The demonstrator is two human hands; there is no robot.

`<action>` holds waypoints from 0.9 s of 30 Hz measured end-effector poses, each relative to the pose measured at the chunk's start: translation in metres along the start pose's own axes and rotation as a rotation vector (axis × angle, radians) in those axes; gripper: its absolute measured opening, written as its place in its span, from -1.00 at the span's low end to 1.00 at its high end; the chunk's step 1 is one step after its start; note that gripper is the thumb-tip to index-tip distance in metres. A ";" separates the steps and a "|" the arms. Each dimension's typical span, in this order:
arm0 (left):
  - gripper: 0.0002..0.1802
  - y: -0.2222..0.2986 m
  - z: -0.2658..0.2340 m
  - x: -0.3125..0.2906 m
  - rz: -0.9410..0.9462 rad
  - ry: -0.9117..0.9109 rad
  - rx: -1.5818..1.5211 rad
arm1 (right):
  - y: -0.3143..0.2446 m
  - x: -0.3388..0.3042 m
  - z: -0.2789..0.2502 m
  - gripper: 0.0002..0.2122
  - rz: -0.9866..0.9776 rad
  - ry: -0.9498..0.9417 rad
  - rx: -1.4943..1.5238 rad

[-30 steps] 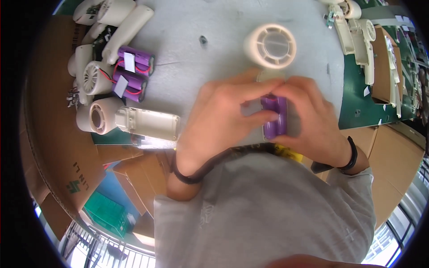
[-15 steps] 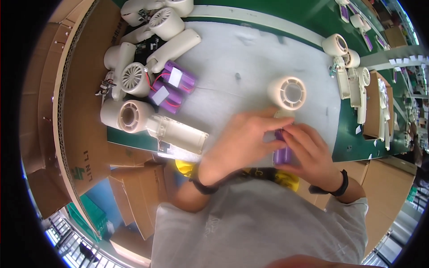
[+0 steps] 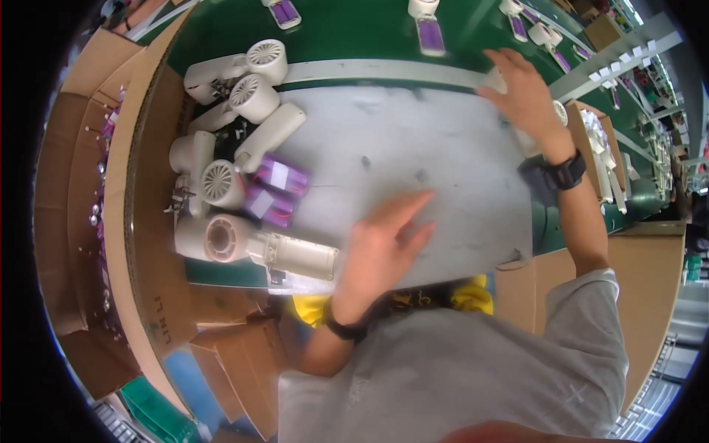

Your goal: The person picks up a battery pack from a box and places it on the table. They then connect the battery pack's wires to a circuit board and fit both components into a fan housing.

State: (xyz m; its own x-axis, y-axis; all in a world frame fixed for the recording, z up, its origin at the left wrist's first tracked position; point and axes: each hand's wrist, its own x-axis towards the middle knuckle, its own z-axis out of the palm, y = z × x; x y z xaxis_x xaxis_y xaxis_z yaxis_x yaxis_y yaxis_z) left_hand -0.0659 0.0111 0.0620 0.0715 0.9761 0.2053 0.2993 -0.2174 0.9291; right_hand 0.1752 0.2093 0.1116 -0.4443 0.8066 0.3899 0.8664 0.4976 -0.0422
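Note:
My left hand [image 3: 388,247] is slightly blurred above the grey-white mat [image 3: 413,148], its fingers apart and nothing in it. At the far right of the mat, my right hand [image 3: 523,100] reaches out with spread fingers. A cream round fan head [image 3: 496,80] lies between its thumb and fingers; whether they touch it is unclear. More cream parts [image 3: 526,140] are partly hidden below that hand. Near the mat's left front lies a handheld fan body [image 3: 301,255] with an open handle. Beside it are purple battery packs [image 3: 279,176] with white labels and red wires.
Several cream fan bodies [image 3: 255,100] are piled at the left, against a tall cardboard box [image 3: 155,148]. Beyond a pale rail [image 3: 384,71], a fan with purple batteries [image 3: 430,33] lies on the green surface. A carton of cream parts [image 3: 594,140] stands at the right.
Half a second ago both hands were together on a cream fan with a purple battery. Now they are apart, that fan has left them, and my right hand has moved far right. The view has shifted.

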 end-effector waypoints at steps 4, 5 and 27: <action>-0.56 -0.002 0.002 -0.003 0.027 -0.010 -0.050 | 0.057 0.010 0.007 -0.43 0.063 -0.301 0.177; -0.58 -0.005 0.005 -0.003 0.071 -0.024 -0.051 | 0.076 0.010 0.012 -0.45 -0.044 -0.361 0.239; -0.56 -0.020 0.027 0.002 0.245 0.166 0.154 | -0.180 0.044 -0.027 -0.52 -0.456 -0.587 0.463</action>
State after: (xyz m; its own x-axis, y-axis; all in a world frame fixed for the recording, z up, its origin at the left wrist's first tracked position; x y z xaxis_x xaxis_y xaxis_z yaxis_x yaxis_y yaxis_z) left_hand -0.0456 0.0177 0.0352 0.0074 0.8793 0.4762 0.4334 -0.4319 0.7909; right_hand 0.0056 0.1464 0.1609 -0.8807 0.4683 -0.0714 0.4530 0.7883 -0.4164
